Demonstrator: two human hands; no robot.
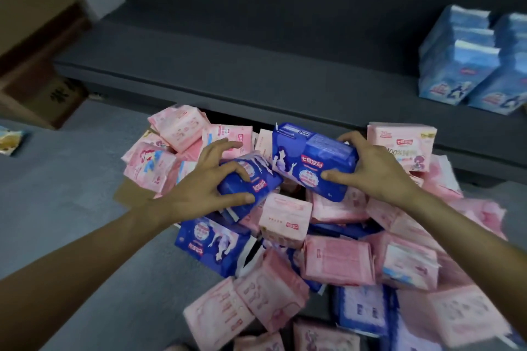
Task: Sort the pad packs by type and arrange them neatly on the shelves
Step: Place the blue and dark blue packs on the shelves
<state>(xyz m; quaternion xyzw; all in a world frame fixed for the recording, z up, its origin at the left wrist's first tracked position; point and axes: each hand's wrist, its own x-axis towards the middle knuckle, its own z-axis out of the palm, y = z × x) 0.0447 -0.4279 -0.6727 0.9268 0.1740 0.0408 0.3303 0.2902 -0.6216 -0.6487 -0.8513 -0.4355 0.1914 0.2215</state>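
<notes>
Left hand (199,191) fingers curled round dark blue pack (251,182) atop heap (336,262). Right hand (376,171) pinching second dark blue pack (310,159), lifted, tilted. Best squared together, faces matched, before lifting to shelf (228,65). Set well apart from light blue packs (467,65) standing at right. Pink packs (285,219) left for later.

Dark blue packs (310,161), pink packs (339,261), light blue packs (456,71), grey shelf (228,71)
</notes>
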